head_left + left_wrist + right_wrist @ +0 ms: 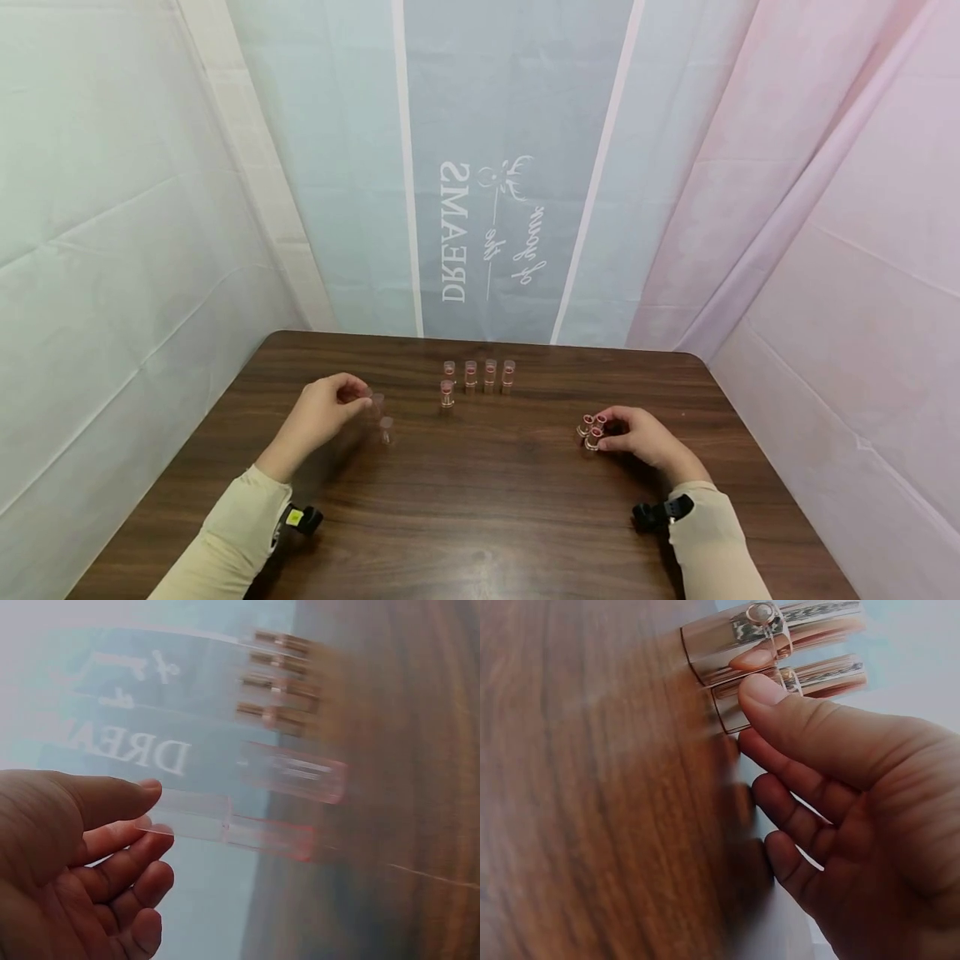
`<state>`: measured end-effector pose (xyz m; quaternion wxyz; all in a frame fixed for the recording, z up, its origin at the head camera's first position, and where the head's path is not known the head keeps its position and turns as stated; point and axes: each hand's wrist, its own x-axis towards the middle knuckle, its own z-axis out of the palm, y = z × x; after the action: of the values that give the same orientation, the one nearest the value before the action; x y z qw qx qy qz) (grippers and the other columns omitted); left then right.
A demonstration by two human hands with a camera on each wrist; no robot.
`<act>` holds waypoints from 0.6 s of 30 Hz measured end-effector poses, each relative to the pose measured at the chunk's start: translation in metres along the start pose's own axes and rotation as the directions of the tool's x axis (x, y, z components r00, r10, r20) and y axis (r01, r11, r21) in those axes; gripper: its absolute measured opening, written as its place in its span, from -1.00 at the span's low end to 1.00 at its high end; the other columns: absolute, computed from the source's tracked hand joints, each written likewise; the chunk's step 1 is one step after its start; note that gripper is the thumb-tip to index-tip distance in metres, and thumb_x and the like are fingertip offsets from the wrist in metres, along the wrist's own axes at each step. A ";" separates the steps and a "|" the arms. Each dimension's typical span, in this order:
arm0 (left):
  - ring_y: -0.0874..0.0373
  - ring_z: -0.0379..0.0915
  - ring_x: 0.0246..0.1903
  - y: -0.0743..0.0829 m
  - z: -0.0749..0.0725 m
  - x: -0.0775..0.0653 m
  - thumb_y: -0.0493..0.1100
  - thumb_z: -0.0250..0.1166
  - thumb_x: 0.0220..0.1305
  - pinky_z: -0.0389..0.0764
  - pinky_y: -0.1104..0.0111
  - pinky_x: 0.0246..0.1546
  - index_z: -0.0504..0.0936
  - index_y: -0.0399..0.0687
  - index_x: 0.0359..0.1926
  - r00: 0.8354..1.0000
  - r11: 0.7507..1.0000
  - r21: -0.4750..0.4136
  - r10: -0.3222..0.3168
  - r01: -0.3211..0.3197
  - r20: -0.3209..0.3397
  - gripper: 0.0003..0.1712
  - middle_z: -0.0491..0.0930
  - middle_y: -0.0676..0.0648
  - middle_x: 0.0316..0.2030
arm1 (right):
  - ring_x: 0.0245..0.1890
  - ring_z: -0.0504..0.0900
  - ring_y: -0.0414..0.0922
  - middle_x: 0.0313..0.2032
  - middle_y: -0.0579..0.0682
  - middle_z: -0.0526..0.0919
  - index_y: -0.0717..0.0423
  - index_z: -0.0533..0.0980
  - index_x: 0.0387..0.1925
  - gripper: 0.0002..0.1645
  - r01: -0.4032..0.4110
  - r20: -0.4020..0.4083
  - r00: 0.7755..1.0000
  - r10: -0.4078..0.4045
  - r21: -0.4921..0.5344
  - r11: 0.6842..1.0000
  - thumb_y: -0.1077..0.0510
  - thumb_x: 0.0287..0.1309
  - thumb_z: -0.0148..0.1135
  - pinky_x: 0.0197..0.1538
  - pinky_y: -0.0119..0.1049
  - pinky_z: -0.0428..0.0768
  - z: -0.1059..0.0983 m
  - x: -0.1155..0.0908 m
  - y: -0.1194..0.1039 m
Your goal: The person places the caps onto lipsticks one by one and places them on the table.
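Observation:
In the head view my left hand (322,417) is over the left side of the table. Its thumb and fingertips pinch the wide end of a clear plastic tube (195,814) whose narrower end is pinkish. A second clear tube (387,430) stands close by. My right hand (637,433), on the right side, has thumb and index finger on a shiny gold lipstick tube (829,675) in a tight group of three. Another gold lipstick tube (727,645), with a round stud on its collar, is right beside it. The right hand's other fingers curl loosely near the tabletop.
Several gold lipstick tubes (470,377) with clear tops stand in a row near the table's back edge. One more lipstick tube (447,394) stands in front of the row's left end. Fabric curtains (517,100) enclose the dark wooden table (480,500) at the back and sides.

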<state>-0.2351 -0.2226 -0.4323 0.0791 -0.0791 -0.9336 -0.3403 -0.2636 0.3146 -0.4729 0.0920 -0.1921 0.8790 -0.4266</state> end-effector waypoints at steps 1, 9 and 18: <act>0.17 0.53 -0.28 0.003 -0.004 0.000 0.00 0.35 0.23 0.55 0.28 -0.26 0.62 0.07 -0.16 1.000 1.000 -0.008 0.005 -0.005 -0.012 -0.79 0.64 0.05 -0.27 | -0.12 0.58 0.16 -0.18 0.09 0.64 0.18 0.57 -0.11 -0.59 0.000 0.001 1.000 0.000 -0.004 1.000 0.21 -0.04 0.47 -0.13 -0.34 0.55 0.000 -0.001 -0.004; 0.15 0.53 -0.30 0.025 -0.021 -0.006 0.12 0.35 0.20 0.55 0.33 -0.32 0.61 0.15 -0.12 0.998 0.995 -0.090 0.042 -0.047 -0.056 -0.71 0.64 0.09 -0.26 | -0.14 0.59 0.11 -0.25 0.00 0.65 0.09 0.59 -0.21 -0.64 0.017 -0.033 0.999 -0.019 -0.038 0.999 0.15 -0.09 0.51 -0.11 -0.29 0.54 0.002 0.001 0.005; 0.17 0.52 -0.38 0.041 -0.022 -0.013 0.13 0.36 0.17 0.53 0.38 -0.37 0.61 0.17 -0.14 0.994 0.983 -0.153 0.092 -0.099 -0.057 -0.71 0.64 0.11 -0.29 | -0.28 0.56 -0.18 -0.30 -0.15 0.64 -0.11 0.60 -0.30 -0.71 -0.021 -0.115 0.993 0.004 -0.149 0.989 -0.07 -0.07 0.49 -0.20 -0.38 0.50 0.003 0.008 0.028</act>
<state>-0.2121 -0.2073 -0.3926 0.1122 -0.1211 -0.8972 -0.4096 -0.2775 0.3249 -0.4971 0.0293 -0.1681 0.9137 -0.3688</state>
